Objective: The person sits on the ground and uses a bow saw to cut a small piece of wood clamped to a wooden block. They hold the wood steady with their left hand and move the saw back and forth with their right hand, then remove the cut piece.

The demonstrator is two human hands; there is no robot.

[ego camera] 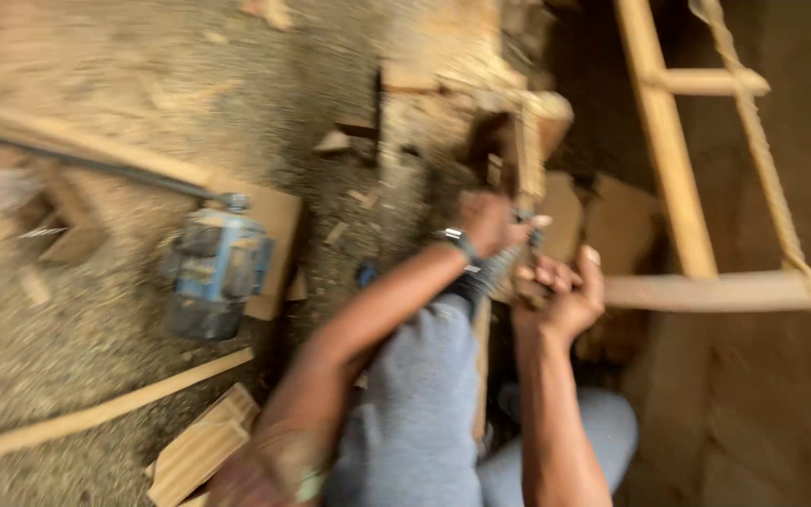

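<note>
Gripping a blurred ribbed tool (pixel 497 268), both hands' fingers (pixel 542 274) curl shut beside a pale wooden frame (pixel 682 188).

I see bare pale wood frame (pixel 696 188), matt; rough wooden offcuts (pixel 194 451); dusty, gritty floor (pixel 68 347); blue power tool (pixel 213 272), scuffed casing; grey cloth trousers (pixel 415 413), matt.

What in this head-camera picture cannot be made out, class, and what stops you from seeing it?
- Thing between the left hand and right hand: head view, motion blur and the fingers hide its kind.
- Blue power tool: head view, blurred, details unreadable.
- Wooden frame: head view, cut off by the top edge.
- Wood offcuts: head view, partly cut off by the bottom edge.
</note>
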